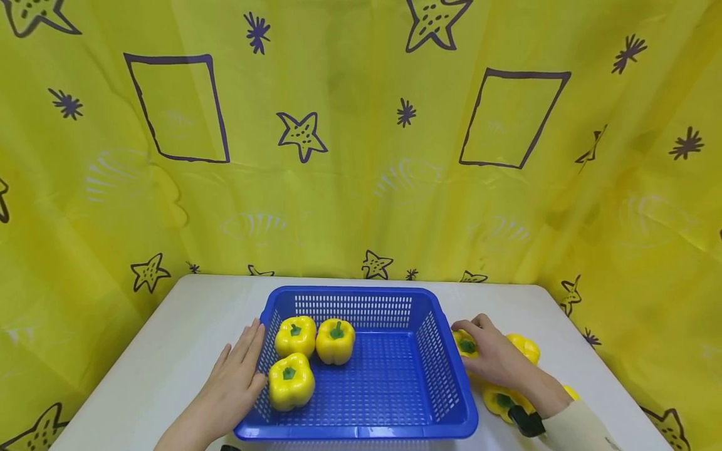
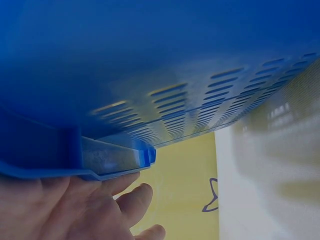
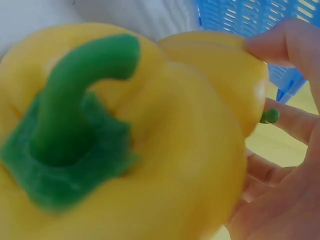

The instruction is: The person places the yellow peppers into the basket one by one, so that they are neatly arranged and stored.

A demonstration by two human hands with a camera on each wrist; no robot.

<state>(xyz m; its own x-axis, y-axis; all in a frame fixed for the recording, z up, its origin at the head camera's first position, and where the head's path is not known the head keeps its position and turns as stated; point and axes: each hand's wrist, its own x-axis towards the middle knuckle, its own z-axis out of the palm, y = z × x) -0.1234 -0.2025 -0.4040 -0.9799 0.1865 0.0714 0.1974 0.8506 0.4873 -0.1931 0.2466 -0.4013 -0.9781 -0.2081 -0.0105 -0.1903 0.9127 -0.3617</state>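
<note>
peppers are the matter in hand: the glossy yellow bell pepper with a green stem (image 1: pixel 465 344), just outside the right wall of the blue perforated plastic basket (image 1: pixel 434 401), sits under the right hand (image 1: pixel 496 359), whose fingers curl over and round it; the right wrist view shows fingertips (image 3: pixel 280 45) pressed on its yellow skin, so the hold looks made, though the pepper seems not yet lifted off the white table (image 1: pixel 169 351). three like yellow peppers already lie in the left half of the basket: one at the back left (image 1: pixel 295 335), one just beside it toward the middle (image 1: pixel 335 340), one nearer the front (image 1: pixel 290 380). outside, around the right hand, more peppers wait on the table: one behind the hand (image 1: pixel 524 347), one near the wrist (image 1: pixel 499 399) that fills the right wrist view close up (image 3: pixel 125 150), and a sliver of another past the forearm (image 1: pixel 571 393). by that count, roughly half the work looks done and about four peppers remain to go in.

the left hand (image 1: pixel 239 376) lies flat with straight fingers against the basket's left wall, gripping nothing, it seems only to steady it; the left wrist view shows the fingers (image 2: pixel 132 200) under the basket's rim (image 2: pixel 115 160). behind all hangs a yellow curtain with dark stars and squares (image 1: pixel 361 156)
</note>
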